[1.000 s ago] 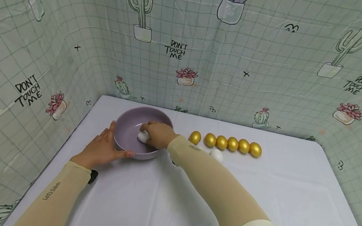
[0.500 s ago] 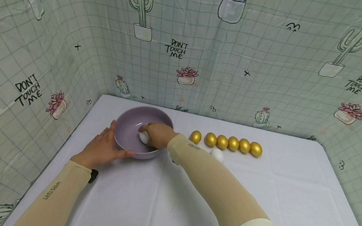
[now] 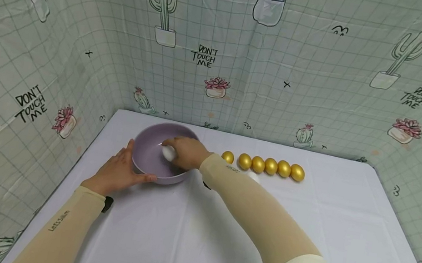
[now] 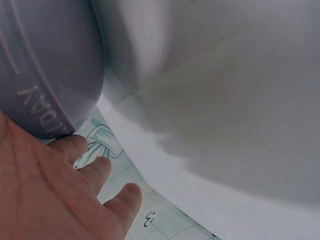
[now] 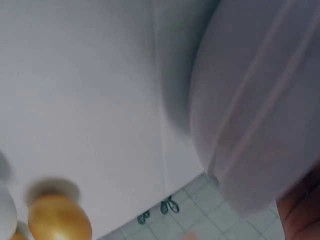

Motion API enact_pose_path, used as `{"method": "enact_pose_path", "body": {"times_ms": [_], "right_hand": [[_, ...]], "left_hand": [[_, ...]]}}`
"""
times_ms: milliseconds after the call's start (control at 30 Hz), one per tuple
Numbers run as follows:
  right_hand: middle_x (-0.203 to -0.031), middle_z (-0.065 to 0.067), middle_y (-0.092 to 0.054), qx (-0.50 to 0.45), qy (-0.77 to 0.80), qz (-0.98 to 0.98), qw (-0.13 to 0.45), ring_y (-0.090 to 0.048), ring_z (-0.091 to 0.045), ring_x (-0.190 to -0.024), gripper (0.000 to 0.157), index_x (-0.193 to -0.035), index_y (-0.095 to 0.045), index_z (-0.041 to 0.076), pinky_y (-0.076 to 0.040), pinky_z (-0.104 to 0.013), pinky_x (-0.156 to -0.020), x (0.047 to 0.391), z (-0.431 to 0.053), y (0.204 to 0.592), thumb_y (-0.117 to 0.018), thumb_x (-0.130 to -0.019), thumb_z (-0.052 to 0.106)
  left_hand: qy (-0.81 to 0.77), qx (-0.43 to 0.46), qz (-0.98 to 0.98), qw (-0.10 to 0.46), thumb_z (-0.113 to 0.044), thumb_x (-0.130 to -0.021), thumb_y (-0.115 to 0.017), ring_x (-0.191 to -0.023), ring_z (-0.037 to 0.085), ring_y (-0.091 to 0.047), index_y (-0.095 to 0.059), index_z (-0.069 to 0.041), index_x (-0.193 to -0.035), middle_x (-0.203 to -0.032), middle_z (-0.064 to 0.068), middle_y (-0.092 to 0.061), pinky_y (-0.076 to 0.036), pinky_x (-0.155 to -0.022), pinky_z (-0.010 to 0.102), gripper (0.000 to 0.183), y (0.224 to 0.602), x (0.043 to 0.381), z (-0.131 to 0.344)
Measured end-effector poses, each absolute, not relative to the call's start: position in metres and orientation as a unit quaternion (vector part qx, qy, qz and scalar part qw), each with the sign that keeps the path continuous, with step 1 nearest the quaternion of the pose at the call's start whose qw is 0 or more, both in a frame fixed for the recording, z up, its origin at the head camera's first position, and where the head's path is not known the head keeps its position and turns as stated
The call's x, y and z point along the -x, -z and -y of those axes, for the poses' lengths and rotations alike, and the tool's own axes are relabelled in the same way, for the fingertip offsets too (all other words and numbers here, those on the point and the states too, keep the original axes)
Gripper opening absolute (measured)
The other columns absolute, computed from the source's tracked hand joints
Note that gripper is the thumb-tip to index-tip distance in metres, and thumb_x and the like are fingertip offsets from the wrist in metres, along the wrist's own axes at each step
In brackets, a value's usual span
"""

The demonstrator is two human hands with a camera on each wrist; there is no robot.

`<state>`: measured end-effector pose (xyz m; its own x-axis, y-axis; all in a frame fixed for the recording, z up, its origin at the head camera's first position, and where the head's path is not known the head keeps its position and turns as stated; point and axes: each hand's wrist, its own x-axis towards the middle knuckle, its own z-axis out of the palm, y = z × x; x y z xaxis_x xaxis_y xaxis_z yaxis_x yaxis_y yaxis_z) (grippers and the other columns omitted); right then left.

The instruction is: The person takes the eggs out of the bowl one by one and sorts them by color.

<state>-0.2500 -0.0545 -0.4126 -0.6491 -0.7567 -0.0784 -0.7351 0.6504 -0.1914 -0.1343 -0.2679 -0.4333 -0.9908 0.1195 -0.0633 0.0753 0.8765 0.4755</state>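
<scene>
A mauve bowl (image 3: 146, 149) stands at the back left of the white table. My left hand (image 3: 118, 172) rests against its outer left side, fingers spread along the wall and thumb by the near rim. The left wrist view shows the extended fingers (image 4: 97, 172) close against the lettered bowl wall (image 4: 50, 65). Inside the bowl my right hand (image 3: 187, 153) holds a white egg (image 3: 168, 153) between thumb and fingers. In the right wrist view, only a dark bit of that hand (image 5: 302, 212) shows behind the bowl (image 5: 250, 110); the held egg is hidden there.
To the right of the bowl, several gold eggs (image 3: 271, 166) lie in a row, one gold egg (image 3: 227, 156) slightly apart. A second white egg (image 3: 253, 176) sits in front of them, partly covered by my right forearm. Patterned cloth walls (image 3: 234, 38) border the table.
My right hand has risen a little inside the bowl with the white egg. The forearm now covers more of the second white egg. The left hand has stayed at the bowl.
</scene>
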Motion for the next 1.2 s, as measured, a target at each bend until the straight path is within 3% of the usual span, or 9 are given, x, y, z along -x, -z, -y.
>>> {"method": "enact_pose_path", "body": {"times_ms": [167,433,800,1000,1200], "right_hand": [[-0.135,-0.004,-0.056,0.416,0.092,-0.902,0.069,-0.058,-0.018,-0.112,0.056,-0.144,-0.055,0.025,-0.05,-0.037,-0.092,0.248,0.04,0.393,-0.072,-0.091,0.022],[-0.136,0.0,-0.056,0.431,0.107,-0.895,0.039,-0.06,-0.007,-0.085,0.057,-0.144,-0.053,0.026,-0.05,-0.027,-0.076,0.238,0.013,0.36,-0.071,-0.091,0.021],[-0.132,0.003,-0.056,0.447,0.112,-0.887,0.019,-0.063,-0.011,-0.09,0.054,-0.142,-0.056,0.022,-0.051,-0.03,-0.077,0.219,-0.035,0.334,-0.072,-0.091,0.016],[-0.123,0.005,-0.057,0.433,0.129,-0.892,0.015,-0.067,-0.012,-0.088,0.055,-0.14,-0.057,0.021,-0.051,-0.03,-0.072,0.213,-0.073,0.337,-0.073,-0.088,0.014],[-0.126,0.001,-0.059,0.404,0.132,-0.905,0.011,-0.066,-0.013,-0.087,0.053,-0.139,-0.058,0.019,-0.052,-0.033,-0.071,0.208,-0.112,0.346,-0.074,-0.089,0.015]], "left_hand": [[-0.243,-0.051,-0.968,0.048,-0.079,-0.075,-0.065,-0.141,0.055,-0.02,0.008,0.008,-0.154,-0.155,0.038,-0.017,-0.02,-0.111,0.065,0.138,0.433,0.134,0.269],[-0.234,-0.055,-0.969,0.051,-0.077,-0.078,-0.064,-0.141,0.056,-0.019,0.01,0.009,-0.154,-0.154,0.04,-0.015,-0.02,-0.11,0.067,0.136,0.432,0.134,0.268],[-0.243,-0.046,-0.968,0.049,-0.08,-0.074,-0.066,-0.141,0.054,-0.019,0.006,0.008,-0.155,-0.155,0.038,-0.019,-0.017,-0.112,0.066,0.139,0.435,0.135,0.268],[-0.243,-0.045,-0.968,0.046,-0.08,-0.073,-0.066,-0.141,0.055,-0.02,0.007,0.007,-0.155,-0.155,0.037,-0.019,-0.017,-0.113,0.064,0.14,0.436,0.135,0.267],[-0.243,-0.047,-0.968,0.043,-0.08,-0.073,-0.066,-0.141,0.055,-0.021,0.006,0.007,-0.155,-0.155,0.038,-0.019,-0.017,-0.112,0.065,0.14,0.435,0.135,0.268]]}}
